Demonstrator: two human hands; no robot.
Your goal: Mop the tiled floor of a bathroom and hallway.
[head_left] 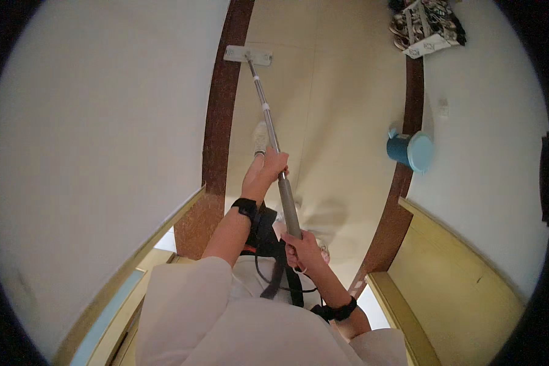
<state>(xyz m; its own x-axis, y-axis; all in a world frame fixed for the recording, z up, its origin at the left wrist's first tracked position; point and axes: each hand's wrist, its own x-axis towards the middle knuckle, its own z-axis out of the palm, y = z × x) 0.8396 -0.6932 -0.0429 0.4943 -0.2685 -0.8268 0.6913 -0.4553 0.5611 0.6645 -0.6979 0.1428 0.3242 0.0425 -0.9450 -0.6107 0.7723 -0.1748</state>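
Left hand [269,166] clamped on the mop pole [274,141], right hand [303,249] gripping its lower end, flat mop head [247,55] at twelve o'clock by the brown skirting [216,122], blue bin [410,150] at two o'clock.

Ahead of you runs a pale cream tiled floor [329,110], bounded on both sides by a dark brown skirting band [216,122] at the foot of plain off-white walls [91,134]. A blue bucket [409,150] lies on its side against the right-hand skirting. At the far end, a heap of shoes [426,24] sits by the right wall. Yellow wooden door frames [451,268] stand at your lower left and lower right.
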